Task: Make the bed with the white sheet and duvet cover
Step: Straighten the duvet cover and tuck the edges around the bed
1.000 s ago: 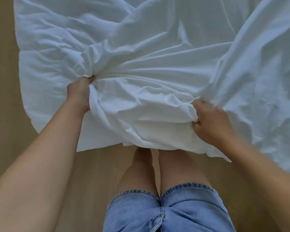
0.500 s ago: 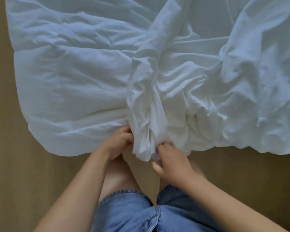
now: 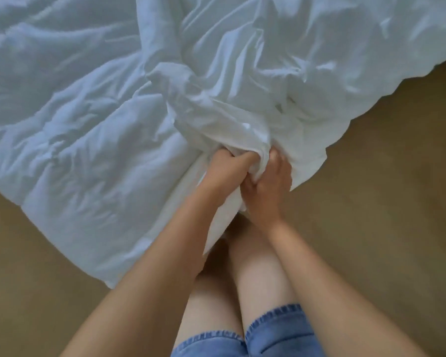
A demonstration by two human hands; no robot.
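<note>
A white quilted duvet (image 3: 70, 140) lies spread across the left and upper part of the view. A thinner, crumpled white duvet cover (image 3: 263, 81) lies over its right side and is gathered into a bunch at the near edge. My left hand (image 3: 227, 168) grips that bunch of white cloth from the left, fingers curled into the folds. Pressed close against it, my right hand (image 3: 271, 184) grips the same bunch from the right. Both hands meet just above my knees.
A tan floor (image 3: 386, 191) runs under the bedding, showing at the right, bottom left and around my legs (image 3: 252, 279). I wear blue denim shorts (image 3: 276, 336) at the bottom edge. The bedding's near edge slants from lower left to upper right.
My hands, wide apart a second ago, have come together on one gathered bunch of cloth. The view has swung, so the bedding edge now slants.
</note>
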